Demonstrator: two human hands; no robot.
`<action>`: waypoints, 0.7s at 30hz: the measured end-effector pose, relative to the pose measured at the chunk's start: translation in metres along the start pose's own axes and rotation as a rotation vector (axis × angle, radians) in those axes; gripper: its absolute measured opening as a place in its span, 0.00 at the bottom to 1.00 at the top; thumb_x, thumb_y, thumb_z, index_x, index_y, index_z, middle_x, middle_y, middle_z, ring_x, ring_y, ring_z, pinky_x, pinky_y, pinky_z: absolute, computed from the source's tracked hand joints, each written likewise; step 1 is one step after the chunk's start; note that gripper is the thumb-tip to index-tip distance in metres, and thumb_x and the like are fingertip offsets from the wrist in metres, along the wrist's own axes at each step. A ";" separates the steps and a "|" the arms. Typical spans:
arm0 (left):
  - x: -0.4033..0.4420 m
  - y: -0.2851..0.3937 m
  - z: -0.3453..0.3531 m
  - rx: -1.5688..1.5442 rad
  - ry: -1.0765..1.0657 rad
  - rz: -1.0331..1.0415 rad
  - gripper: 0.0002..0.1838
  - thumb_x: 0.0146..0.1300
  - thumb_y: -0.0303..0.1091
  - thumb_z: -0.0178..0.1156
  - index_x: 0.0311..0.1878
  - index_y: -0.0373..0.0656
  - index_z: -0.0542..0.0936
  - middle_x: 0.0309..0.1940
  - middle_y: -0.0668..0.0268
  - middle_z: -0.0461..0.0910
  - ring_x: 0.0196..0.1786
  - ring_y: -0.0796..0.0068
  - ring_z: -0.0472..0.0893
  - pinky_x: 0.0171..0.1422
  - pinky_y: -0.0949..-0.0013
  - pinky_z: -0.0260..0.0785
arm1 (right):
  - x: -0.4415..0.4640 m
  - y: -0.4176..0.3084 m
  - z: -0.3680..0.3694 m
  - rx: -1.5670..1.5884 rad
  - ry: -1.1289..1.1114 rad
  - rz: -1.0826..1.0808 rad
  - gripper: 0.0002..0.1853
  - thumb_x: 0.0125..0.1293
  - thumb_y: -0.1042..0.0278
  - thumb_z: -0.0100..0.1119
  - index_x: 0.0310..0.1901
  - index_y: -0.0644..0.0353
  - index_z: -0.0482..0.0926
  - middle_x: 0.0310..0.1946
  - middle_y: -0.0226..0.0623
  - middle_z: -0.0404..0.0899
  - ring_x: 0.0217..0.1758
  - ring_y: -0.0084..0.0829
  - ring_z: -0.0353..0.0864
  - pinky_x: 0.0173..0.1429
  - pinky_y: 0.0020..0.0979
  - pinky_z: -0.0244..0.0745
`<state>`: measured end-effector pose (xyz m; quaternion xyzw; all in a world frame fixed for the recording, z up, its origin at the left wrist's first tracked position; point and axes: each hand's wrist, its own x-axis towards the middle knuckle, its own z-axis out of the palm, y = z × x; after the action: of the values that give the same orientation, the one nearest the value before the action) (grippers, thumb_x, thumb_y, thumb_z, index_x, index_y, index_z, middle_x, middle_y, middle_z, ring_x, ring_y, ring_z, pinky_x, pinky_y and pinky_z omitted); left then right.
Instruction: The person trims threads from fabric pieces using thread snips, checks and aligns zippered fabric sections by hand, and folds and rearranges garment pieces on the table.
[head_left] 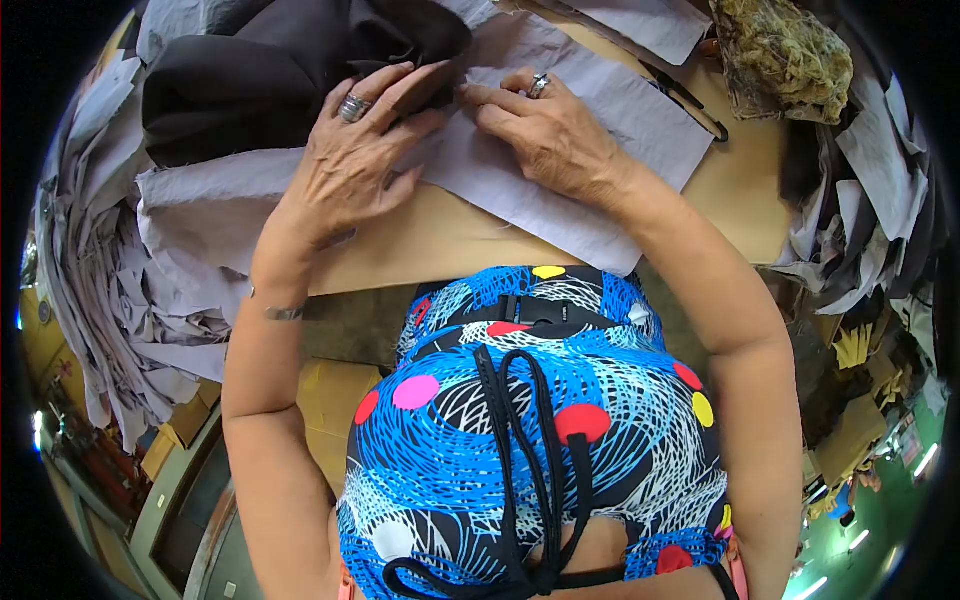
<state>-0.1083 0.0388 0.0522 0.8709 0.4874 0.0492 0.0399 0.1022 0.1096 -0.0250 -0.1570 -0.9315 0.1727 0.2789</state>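
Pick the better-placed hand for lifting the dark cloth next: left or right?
Left, probably: the left hand has fingers over the dark cloth, while the right hand is mostly over the pale sheet.

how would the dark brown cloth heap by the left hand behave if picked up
The dark brown cloth heap would probably sag floppily, given its soft, rounded folds. It seems unlikely to roll, lying slumped and spread out.
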 end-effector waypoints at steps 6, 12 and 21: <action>-0.003 -0.002 0.012 0.222 0.040 0.014 0.24 0.41 0.26 0.60 0.47 0.49 0.81 0.67 0.69 0.62 0.65 0.69 0.65 0.64 0.58 0.61 | 0.002 0.001 -0.003 0.046 0.019 -0.002 0.11 0.51 0.74 0.55 0.38 0.57 0.76 0.49 0.30 0.76 0.49 0.34 0.74 0.52 0.35 0.71; -0.003 -0.008 0.033 0.260 0.157 0.003 0.19 0.43 0.28 0.59 0.43 0.47 0.81 0.49 0.65 0.73 0.49 0.67 0.75 0.51 0.64 0.70 | 0.000 0.002 -0.001 0.065 0.029 0.006 0.10 0.52 0.74 0.56 0.39 0.57 0.76 0.51 0.30 0.76 0.49 0.35 0.75 0.52 0.35 0.71; 0.003 -0.012 0.022 0.219 0.176 0.118 0.15 0.46 0.28 0.58 0.41 0.45 0.81 0.36 0.66 0.71 0.37 0.70 0.74 0.41 0.68 0.73 | -0.001 0.000 -0.002 -0.008 -0.009 -0.011 0.09 0.54 0.70 0.55 0.39 0.55 0.74 0.53 0.30 0.75 0.50 0.34 0.75 0.53 0.36 0.70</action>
<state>-0.1137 0.0475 0.0290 0.8895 0.4394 0.0742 -0.1012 0.1042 0.1095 -0.0242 -0.1521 -0.9343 0.1680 0.2752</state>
